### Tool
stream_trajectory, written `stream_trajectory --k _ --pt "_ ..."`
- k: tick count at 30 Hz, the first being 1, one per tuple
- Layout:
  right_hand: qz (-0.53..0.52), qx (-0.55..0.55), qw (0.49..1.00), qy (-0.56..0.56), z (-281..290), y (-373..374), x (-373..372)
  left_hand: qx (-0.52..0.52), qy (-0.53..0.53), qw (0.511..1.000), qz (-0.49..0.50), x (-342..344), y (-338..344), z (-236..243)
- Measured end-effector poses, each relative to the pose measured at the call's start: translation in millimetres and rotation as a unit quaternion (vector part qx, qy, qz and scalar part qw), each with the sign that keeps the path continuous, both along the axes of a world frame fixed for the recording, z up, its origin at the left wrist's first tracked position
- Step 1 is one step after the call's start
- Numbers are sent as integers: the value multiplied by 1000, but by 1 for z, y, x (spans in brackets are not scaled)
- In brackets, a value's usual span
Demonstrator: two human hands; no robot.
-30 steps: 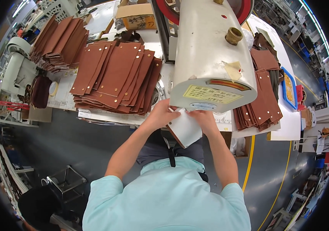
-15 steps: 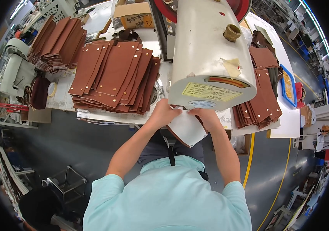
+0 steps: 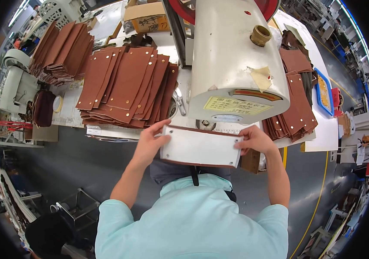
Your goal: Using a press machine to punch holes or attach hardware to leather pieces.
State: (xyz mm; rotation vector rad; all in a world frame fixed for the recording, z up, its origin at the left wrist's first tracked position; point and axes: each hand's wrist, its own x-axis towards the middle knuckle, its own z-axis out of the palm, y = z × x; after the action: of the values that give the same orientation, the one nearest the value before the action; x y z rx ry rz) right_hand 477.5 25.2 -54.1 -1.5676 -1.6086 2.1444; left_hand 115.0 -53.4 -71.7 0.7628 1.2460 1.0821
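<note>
The brown panel (image 3: 201, 146), slanted with its far end at the machine head (image 3: 236, 77) half a second earlier, had been drawn nearer and turned crosswise, its pale face up with metal studs showing near its corners. The left hand (image 3: 149, 144) pinched its left end and the right hand (image 3: 256, 141) pinched its right end, holding it at the table's near edge, between the large left stack (image 3: 128, 82) and the smaller right stack (image 3: 294, 108); this suggested a pause in the machine work on that panel.
</note>
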Motion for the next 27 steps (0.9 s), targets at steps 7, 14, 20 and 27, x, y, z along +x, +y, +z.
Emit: stream_trajectory --k 7,14,20,27 --pt "-189 138 972 35 -5 10 -68 -40 189 944 -268 -38 -27 -5" --pt "-170 227 958 31 -33 20 -96 58 178 961 -202 43 30 4" --pt "-135 328 935 25 -40 25 -100 87 265 941 -193 65 56 -15" --pt "-158 261 952 13 -36 24 -97 98 262 946 -165 66 60 -33"
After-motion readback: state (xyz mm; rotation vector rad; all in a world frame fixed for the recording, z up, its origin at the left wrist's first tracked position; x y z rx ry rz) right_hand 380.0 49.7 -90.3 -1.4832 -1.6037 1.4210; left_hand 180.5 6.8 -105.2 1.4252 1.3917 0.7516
